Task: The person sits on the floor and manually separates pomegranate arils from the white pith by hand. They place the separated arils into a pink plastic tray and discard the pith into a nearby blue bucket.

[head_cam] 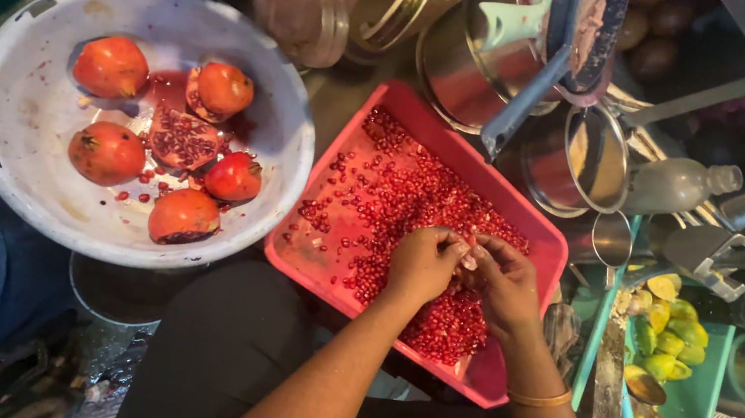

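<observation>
Two hands, left hand (424, 264) and right hand (506, 284), pinch together on a pomegranate piece (468, 258) over the rectangular pink plastic tray (429, 113) of glossy seeds (395, 193), centre frame; round white bowl (16, 109) of halved pomegranates (182, 139) at left.

glossy wet seeds (395, 193) are lying in a smooth pink plastic tray (531, 227); at ten o'clock a scuffed matt white basin (16, 109); at one o'clock shiny metal cups (582, 163).
</observation>
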